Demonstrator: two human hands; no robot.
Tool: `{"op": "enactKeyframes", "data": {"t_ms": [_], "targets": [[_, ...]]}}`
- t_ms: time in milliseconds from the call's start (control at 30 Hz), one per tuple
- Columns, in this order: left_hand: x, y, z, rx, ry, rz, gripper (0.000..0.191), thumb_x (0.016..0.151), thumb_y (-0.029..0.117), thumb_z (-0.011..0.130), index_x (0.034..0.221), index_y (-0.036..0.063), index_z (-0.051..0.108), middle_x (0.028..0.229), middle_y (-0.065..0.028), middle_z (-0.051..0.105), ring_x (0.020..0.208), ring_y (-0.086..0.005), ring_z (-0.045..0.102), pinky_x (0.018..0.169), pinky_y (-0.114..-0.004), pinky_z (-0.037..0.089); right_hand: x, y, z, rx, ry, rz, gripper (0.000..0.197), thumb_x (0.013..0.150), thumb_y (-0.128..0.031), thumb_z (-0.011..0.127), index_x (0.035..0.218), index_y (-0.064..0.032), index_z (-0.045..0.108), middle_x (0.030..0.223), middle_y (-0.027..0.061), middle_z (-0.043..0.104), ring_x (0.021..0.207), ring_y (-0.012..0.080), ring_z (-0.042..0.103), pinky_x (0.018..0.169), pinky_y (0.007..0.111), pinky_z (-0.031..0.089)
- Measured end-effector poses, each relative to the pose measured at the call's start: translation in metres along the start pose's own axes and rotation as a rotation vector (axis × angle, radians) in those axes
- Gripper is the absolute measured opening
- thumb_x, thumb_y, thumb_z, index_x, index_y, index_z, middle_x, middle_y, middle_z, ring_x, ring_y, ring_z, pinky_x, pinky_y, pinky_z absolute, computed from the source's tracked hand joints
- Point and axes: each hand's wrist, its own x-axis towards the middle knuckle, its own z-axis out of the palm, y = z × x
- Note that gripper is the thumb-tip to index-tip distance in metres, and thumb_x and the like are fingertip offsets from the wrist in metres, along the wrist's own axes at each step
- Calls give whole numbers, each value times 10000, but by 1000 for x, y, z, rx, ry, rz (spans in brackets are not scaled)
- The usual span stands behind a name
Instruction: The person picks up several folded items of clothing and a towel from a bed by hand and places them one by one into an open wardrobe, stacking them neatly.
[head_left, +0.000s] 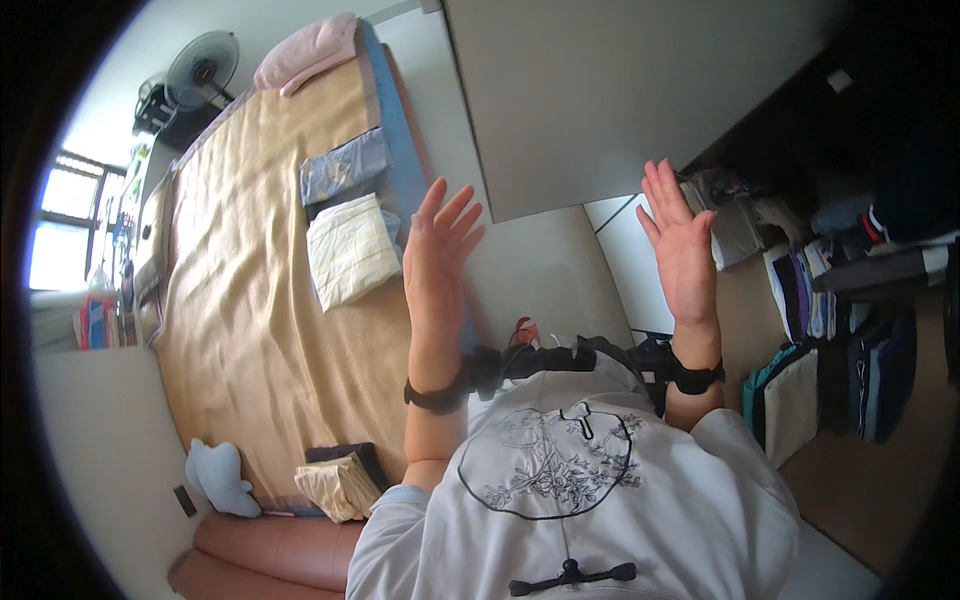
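My left hand (442, 259) is raised in front of me with its fingers apart, and nothing is in it. Lower left of it in the picture, a folded cream cloth (352, 251) and a folded blue garment (346, 166) lie on the bed (247, 270). My right hand (681, 255) is also up and bare, palm showing, fingers spread. It appears nearest to the grey cabinet door (600, 97) and a folded grey item (724, 225) on a wardrobe shelf. Black bands circle both wrists.
Folded clothes (802, 292) stand in the wardrobe at right, with more garments (784, 405) lower down. A pink pillow (311, 52), a light-blue plush toy (221, 476) and folded beige cloth (337, 487) rest on the bed. A fan (202, 71) stands beyond it.
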Motion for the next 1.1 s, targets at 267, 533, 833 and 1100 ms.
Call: {"op": "enactKeyframes", "data": {"t_ms": [267, 533, 833, 1100], "targets": [[-15, 17, -38, 39, 169, 100, 540, 901, 430, 285, 1272, 41, 333, 1231, -155, 436, 1101, -232, 456, 916, -336, 369, 27, 10, 37, 2, -247, 14, 840, 802, -655, 141, 1339, -10, 144, 1399, 164, 130, 1299, 288, 112, 1037, 411, 118], [-26, 32, -57, 57, 362, 139, 543, 901, 432, 276, 1256, 28, 354, 1207, -159, 455, 1081, -225, 470, 896, -323, 379, 48, 18, 73, 122, -390, 110, 832, 815, -644, 154, 1325, 13, 190, 1379, 160, 207, 1280, 277, 191, 1025, 404, 169], [-30, 41, -84, 7, 556, 161, 522, 909, 403, 269, 1250, 17, 352, 1201, -172, 457, 1076, -229, 475, 892, -331, 382, 82, 41, 111, 451, -529, 405, 816, 833, -619, 191, 1312, 42, 191, 1347, 183, 262, 1240, 266, 280, 993, 369, 259], [-9, 32, -127, -191, 723, 81, 487, 917, 369, 271, 1223, 3, 370, 1189, -178, 464, 1067, -257, 477, 896, -350, 381, 132, 87, 163, 708, -564, 800, 663, 885, -496, 248, 1261, 49, 287, 1281, 219, 339, 1181, 290, 353, 960, 403, 318]]}}
